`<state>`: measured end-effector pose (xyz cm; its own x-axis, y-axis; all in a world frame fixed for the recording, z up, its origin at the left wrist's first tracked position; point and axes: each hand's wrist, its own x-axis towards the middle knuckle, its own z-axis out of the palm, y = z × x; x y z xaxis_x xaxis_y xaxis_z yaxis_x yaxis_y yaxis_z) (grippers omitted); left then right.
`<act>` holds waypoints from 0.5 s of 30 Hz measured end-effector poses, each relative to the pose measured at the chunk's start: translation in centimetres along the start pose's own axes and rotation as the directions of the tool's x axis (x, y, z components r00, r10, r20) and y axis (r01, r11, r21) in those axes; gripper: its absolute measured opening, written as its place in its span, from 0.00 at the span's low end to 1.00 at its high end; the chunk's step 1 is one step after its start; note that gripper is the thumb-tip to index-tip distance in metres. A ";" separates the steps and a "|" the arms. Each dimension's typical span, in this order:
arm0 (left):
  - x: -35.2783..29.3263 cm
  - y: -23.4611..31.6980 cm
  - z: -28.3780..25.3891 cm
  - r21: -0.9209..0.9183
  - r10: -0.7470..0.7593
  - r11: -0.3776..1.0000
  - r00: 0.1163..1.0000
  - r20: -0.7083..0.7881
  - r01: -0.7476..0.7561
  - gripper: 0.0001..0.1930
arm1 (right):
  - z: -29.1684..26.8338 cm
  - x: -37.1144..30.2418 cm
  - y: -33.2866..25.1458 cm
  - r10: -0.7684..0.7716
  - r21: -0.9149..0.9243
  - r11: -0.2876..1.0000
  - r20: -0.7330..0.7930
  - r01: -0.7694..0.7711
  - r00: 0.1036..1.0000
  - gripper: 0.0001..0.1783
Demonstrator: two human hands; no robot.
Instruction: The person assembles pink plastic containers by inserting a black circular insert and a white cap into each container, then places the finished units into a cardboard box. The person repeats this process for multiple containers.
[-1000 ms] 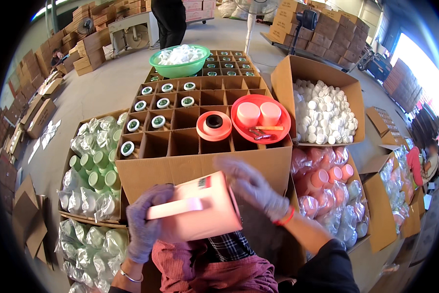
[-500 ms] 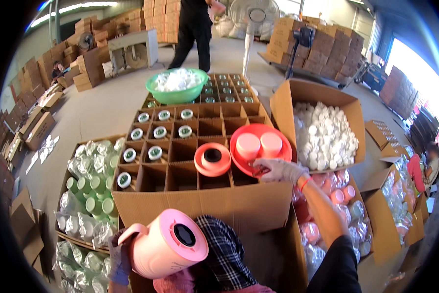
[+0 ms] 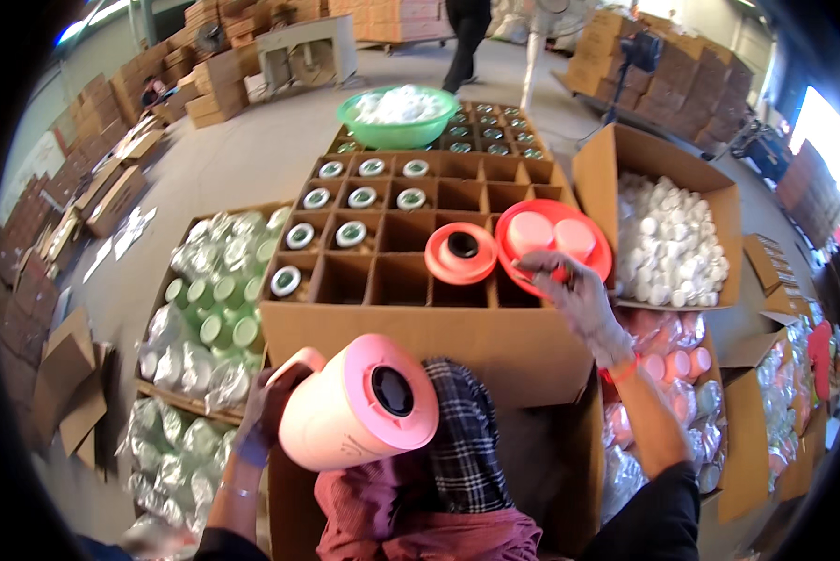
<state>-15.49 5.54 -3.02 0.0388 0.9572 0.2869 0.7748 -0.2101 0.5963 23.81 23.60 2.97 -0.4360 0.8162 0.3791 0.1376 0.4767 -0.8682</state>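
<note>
My gloved left hand (image 3: 272, 409) is closed round the handle of a pink jug (image 3: 331, 425). Tilted over my lap, the jug turns its pink end with a black round centre toward the right. My gloved right hand (image 3: 583, 304) is over the near edge of a red basin (image 3: 506, 245), fingers pinched on something small that I cannot make out. Two pink cups (image 3: 574, 240) sit in that basin. Left of it, a red round piece with a black centre (image 3: 462, 245) rests on the divided cardboard box (image 3: 420, 332).
White-capped items (image 3: 350, 234) stand in several compartments. A green basin (image 3: 394, 134) of white pieces sits behind them. At the right, a carton (image 3: 593, 168) holds white caps (image 3: 677, 243); wrapped pink cups lie below. Wrapped green cups (image 3: 209, 327) fill boxes at the left.
My right hand has lifted and drawn back slightly from the basin's near edge. My left hand still holds the jug, now turned a little. The view has shifted, and a distant person has walked on.
</note>
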 end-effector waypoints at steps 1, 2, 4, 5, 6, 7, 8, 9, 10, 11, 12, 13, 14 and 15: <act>0.1 0.5 -0.6 -0.066 -0.056 0.996 0.998 0.034 0.058 0.08 | 1.9 -0.8 -3.1 -0.154 -0.172 0.968 0.177 0.185 0.972 0.12; -0.2 -0.6 -0.7 -0.085 -0.004 0.996 0.998 0.056 0.009 0.08 | 3.6 -0.7 -4.9 -0.407 -0.280 0.810 0.364 0.515 0.838 0.13; 0.5 0.0 -0.5 -0.479 -0.240 0.832 0.960 0.147 0.281 0.11 | 6.3 -1.5 -6.9 -0.613 -0.445 0.308 0.584 0.841 0.533 0.17; 0.7 -0.1 -0.5 -0.260 -0.014 0.965 0.996 0.091 0.038 0.13 | 7.4 -2.1 -7.3 -0.621 -0.410 0.394 0.541 0.823 0.567 0.15; 0.8 -0.6 -0.4 -0.355 -0.060 0.929 0.991 0.124 0.101 0.13 | 7.7 -2.1 -7.8 -0.616 -0.405 0.369 0.568 0.836 0.547 0.15; 1.0 -0.9 0.1 -0.453 -0.104 0.876 0.982 0.157 0.166 0.13 | 8.0 -2.1 -8.1 -0.603 -0.395 0.345 0.601 0.851 0.524 0.14; 1.0 -1.0 0.1 -0.565 -0.157 0.785 0.963 0.218 0.256 0.13 | 8.5 -1.7 -8.1 -0.643 -0.347 0.319 0.605 0.882 0.470 0.13; 1.0 -1.1 0.1 -0.655 -0.208 0.673 0.938 0.277 0.343 0.13 | 9.1 -1.1 -8.0 -0.679 -0.299 0.291 0.604 0.909 0.416 0.12; 1.6 -0.3 -0.3 -0.740 -0.246 0.506 0.897 0.368 0.443 0.13 | 9.3 -0.8 -8.0 -0.680 -0.262 0.270 0.630 0.927 0.376 0.12; 2.1 0.0 -0.6 -0.788 -0.261 0.318 0.848 0.462 0.527 0.13 | 9.5 -0.6 -8.0 -0.679 -0.223 0.251 0.653 0.942 0.335 0.11; 2.4 -0.7 -0.8 -0.738 -0.199 0.345 0.814 0.546 0.580 0.20 | 9.6 -0.5 -8.1 -0.647 -0.190 0.243 0.699 0.951 0.305 0.11; 2.2 -1.7 -0.7 -0.709 -0.120 0.507 0.855 0.505 0.490 0.20 | 9.9 -0.3 -8.4 -0.631 -0.168 0.239 0.722 0.956 0.284 0.11; 2.3 -2.7 -0.3 -0.661 -0.030 0.648 0.880 0.475 0.379 0.20 | 10.1 -0.1 -8.5 -0.611 -0.147 0.237 0.746 0.960 0.265 0.11; 2.1 -3.2 0.1 -0.686 -0.056 0.580 0.862 0.504 0.439 0.20 | 10.4 -0.1 -8.8 -0.601 -0.145 0.242 0.754 0.959 0.265 0.12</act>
<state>-17.86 8.24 -4.37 0.3082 0.9370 -0.1642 0.0333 0.1619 0.9863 13.37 15.95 7.29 -0.8690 -0.3160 0.3808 -0.2563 0.9457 0.1999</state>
